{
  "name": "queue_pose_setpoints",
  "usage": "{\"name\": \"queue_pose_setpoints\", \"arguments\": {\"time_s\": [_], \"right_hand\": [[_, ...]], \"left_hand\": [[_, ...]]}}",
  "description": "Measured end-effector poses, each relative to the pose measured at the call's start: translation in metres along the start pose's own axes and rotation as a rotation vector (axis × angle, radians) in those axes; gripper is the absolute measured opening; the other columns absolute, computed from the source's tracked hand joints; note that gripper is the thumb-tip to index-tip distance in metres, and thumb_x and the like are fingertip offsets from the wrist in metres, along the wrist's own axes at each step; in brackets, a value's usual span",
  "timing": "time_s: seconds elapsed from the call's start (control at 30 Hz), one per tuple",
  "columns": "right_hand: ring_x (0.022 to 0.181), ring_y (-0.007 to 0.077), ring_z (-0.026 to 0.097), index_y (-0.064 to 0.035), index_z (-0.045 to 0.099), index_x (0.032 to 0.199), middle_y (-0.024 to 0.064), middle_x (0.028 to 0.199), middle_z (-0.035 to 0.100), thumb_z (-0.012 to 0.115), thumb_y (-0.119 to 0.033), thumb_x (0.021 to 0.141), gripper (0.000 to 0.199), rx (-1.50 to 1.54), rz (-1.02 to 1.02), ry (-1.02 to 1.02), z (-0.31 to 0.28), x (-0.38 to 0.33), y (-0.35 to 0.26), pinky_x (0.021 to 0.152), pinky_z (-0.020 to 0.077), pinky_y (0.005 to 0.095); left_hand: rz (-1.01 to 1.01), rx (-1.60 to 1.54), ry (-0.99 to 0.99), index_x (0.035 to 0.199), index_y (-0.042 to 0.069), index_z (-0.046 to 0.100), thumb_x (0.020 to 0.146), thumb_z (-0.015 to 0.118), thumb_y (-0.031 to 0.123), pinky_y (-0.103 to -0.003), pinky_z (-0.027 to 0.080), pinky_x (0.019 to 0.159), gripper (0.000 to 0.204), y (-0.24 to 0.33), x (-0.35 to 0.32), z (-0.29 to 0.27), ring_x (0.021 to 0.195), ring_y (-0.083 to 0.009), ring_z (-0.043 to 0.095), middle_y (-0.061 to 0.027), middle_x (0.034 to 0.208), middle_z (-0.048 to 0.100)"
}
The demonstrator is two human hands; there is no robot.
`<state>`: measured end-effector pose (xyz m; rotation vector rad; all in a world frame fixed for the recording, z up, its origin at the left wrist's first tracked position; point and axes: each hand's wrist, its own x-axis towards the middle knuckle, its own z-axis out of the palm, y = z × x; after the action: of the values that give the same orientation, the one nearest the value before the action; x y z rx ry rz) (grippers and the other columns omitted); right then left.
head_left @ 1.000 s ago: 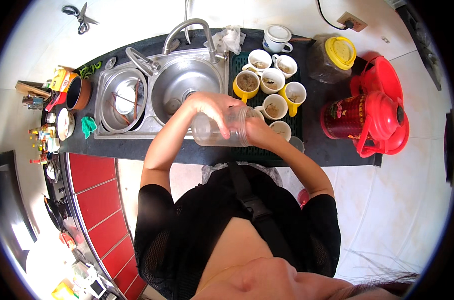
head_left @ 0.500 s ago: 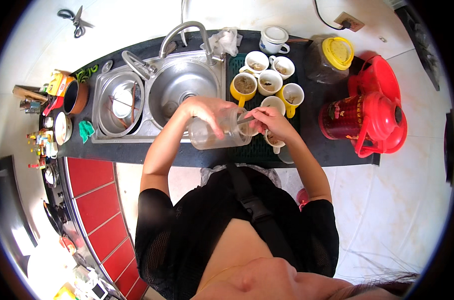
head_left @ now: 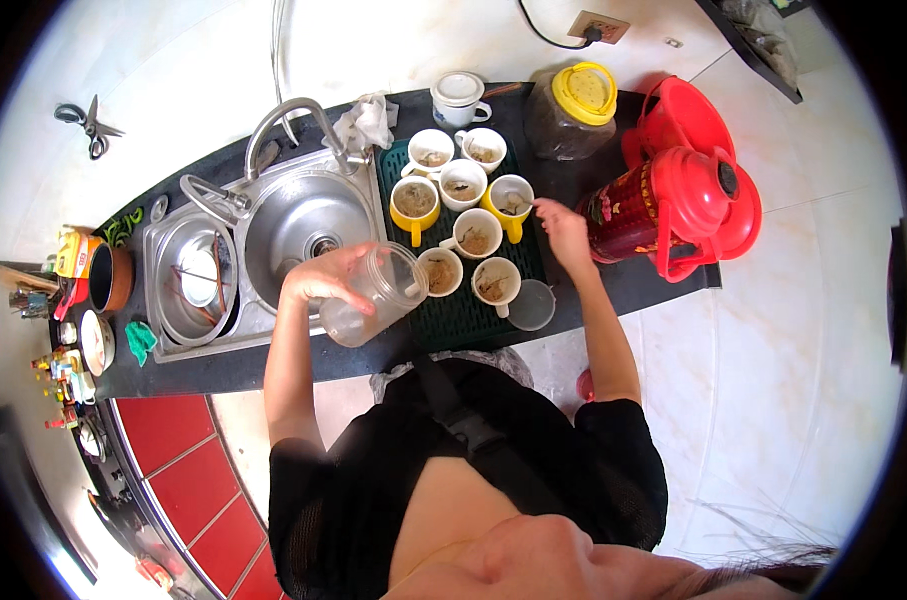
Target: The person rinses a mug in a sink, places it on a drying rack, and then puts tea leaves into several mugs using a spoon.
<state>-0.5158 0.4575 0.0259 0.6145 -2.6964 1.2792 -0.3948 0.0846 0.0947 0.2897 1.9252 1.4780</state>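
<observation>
My left hand (head_left: 323, 280) grips a clear plastic jar (head_left: 378, 295), tilted with its mouth toward the cups, over the sink's right edge. My right hand (head_left: 565, 232) reaches to the right-hand yellow cup (head_left: 508, 195) and pinches a small spoon (head_left: 518, 206) that dips into it. Several white and yellow cups with brown powder at the bottom stand on a dark green tray (head_left: 463, 320). A clear round lid (head_left: 531, 305) lies at the tray's near right corner.
A steel double sink (head_left: 308, 215) with a curved tap (head_left: 283, 115) is on the left. A red thermos jug (head_left: 673, 205) and a yellow-lidded jar (head_left: 573, 110) stand right of the tray. A white lidded mug (head_left: 460, 97) is behind, and scissors (head_left: 91, 125) hang on the wall.
My right hand has left the jar's mouth and moved right and away to the yellow cup with the spoon. The left hand still holds the tilted jar.
</observation>
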Motion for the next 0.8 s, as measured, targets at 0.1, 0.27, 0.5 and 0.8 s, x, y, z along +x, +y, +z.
{"name": "queue_pose_setpoints", "arguments": {"time_s": [0.1, 0.27, 0.5, 0.8], "right_hand": [[0.076, 0.0271, 0.058, -0.0040, 0.062, 0.091, 0.0108, 0.085, 0.063, 0.052, -0.007, 0.078, 0.016, -0.370, -0.208, 0.010, 0.003, -0.003, -0.015, 0.065, 0.0481, 0.0346], [0.078, 0.0238, 0.059, -0.0065, 0.062, 0.091, 0.0088, 0.085, 0.063, 0.054, -0.010, 0.080, 0.015, 0.086, -0.261, -0.116, -0.005, -0.010, -0.103, 0.069, 0.0486, 0.0328], [0.100, 0.0295, 0.048, -0.0074, 0.055, 0.106, 0.0109, 0.105, 0.054, 0.062, -0.011, 0.072, 0.036, 0.242, -0.225, -0.100, 0.000, -0.037, -0.145, 0.086, 0.0380, 0.0358], [0.119, 0.0350, 0.031, -0.0077, 0.024, 0.133, 0.0174, 0.130, 0.033, 0.083, -0.026, 0.042, 0.110, -0.589, 0.004, -0.535, 0.014, -0.135, -0.008, 0.098, 0.0255, 0.0469]], "left_hand": [[0.026, 0.019, -0.001, 0.126, 0.001, 0.037, 0.049, 0.083, 0.027, -0.027, 0.031, 0.095, 0.093, 0.004, 0.000, 0.003, 0.109, -0.0171, 0.041, -0.0079, 0.114, 0.047], [0.064, 0.057, -0.005, 0.126, 0.002, 0.037, 0.048, 0.083, 0.028, -0.027, 0.030, 0.095, 0.093, 0.003, 0.002, 0.013, 0.109, -0.0171, 0.042, -0.0081, 0.116, 0.047], [0.146, 0.016, -0.040, 0.126, 0.003, 0.036, 0.046, 0.083, 0.025, -0.029, 0.031, 0.096, 0.095, 0.034, 0.012, 0.033, 0.110, -0.0186, 0.042, -0.0080, 0.117, 0.047], [0.180, -0.024, -0.034, 0.130, 0.004, 0.033, 0.048, 0.082, 0.015, -0.030, 0.029, 0.098, 0.097, 0.030, 0.009, 0.030, 0.112, -0.0179, 0.040, -0.0077, 0.119, 0.046]]}}
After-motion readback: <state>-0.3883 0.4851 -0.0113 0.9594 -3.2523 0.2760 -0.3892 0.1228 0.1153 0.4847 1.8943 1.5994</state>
